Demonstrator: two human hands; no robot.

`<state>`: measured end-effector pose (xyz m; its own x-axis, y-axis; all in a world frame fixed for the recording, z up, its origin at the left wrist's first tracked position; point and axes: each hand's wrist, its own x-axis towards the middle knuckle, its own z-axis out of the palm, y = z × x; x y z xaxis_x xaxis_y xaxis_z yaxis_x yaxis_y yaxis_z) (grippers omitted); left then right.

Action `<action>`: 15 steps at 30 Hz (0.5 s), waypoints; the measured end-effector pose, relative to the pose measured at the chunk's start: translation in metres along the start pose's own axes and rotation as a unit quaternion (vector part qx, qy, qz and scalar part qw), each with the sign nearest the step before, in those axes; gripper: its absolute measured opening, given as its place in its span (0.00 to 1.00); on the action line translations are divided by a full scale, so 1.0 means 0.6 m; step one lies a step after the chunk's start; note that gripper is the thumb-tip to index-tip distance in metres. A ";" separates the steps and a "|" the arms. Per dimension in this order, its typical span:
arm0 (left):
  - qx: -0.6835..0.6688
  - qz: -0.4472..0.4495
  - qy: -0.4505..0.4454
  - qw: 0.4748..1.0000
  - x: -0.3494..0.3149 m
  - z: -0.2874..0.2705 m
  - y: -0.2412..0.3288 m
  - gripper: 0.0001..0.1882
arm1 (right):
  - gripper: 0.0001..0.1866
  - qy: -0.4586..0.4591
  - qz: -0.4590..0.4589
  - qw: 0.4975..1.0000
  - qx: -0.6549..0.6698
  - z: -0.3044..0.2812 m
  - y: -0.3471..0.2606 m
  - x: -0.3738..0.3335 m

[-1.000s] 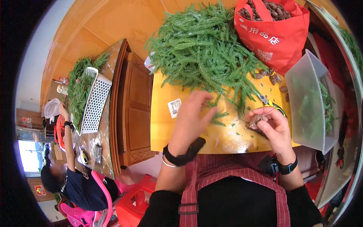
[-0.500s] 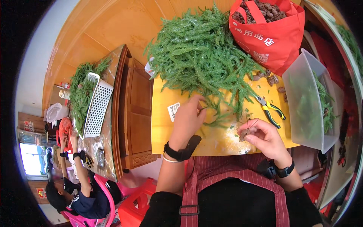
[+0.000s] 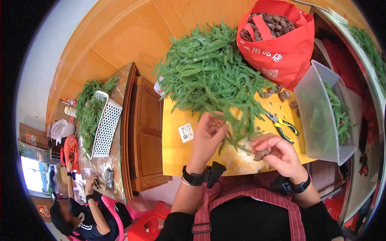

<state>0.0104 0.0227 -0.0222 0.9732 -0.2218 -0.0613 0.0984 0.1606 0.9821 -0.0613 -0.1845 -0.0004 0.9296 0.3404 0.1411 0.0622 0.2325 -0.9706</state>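
Note:
My left hand (image 3: 208,134) is at the near side of the green heap, its fingers pinched on a green artificial pine sprig (image 3: 231,132) that spreads to the right and toward me. In my right hand (image 3: 283,156) a small brown pine cone (image 3: 262,154) is held between thumb and fingers, low over the near edge of the yellow tabletop (image 3: 177,154). Beyond both hands rises a big pile of artificial pine branches (image 3: 209,68). Yellow-and-black pliers (image 3: 284,127) lie with handles spread, just beyond my right hand.
A red bag (image 3: 277,52) full of pine cones stands at the back right. Several loose cones (image 3: 282,95) lie before it. A clear plastic bin (image 3: 321,116) with green sprigs sits at the right edge. On the left, a co-worker (image 3: 88,213) sits at another table beside a white basket (image 3: 105,126).
My left hand has closed on a sprig and drawn it toward me out of the pile. The pine cone in my right hand has turned to lie more sideways. The view has shifted slightly.

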 end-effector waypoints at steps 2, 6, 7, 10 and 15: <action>0.112 0.089 0.055 0.988 0.000 0.007 0.000 0.18 | 0.12 0.028 -0.002 0.999 0.041 0.001 -0.004 -0.001; 0.163 0.123 0.084 0.975 -0.006 0.025 0.013 0.26 | 0.11 -0.027 -0.027 0.999 -0.014 0.000 -0.029 0.002; 0.163 0.126 0.086 0.975 -0.007 0.027 0.014 0.27 | 0.10 -0.080 -0.013 0.993 -0.086 -0.001 -0.032 0.007; 0.151 0.142 0.076 0.975 -0.010 0.035 0.015 0.29 | 0.11 -0.080 -0.037 0.988 -0.128 0.008 -0.023 0.016; 0.208 0.197 0.063 0.956 -0.022 0.038 0.010 0.29 | 0.11 -0.037 0.002 0.997 -0.067 0.008 -0.005 0.019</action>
<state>-0.0068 0.0048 -0.0117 0.9375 -0.1007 0.3330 -0.3469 -0.1949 0.9175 -0.0526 -0.1769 0.0051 0.9005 0.4092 0.1470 0.1113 0.1100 -0.9877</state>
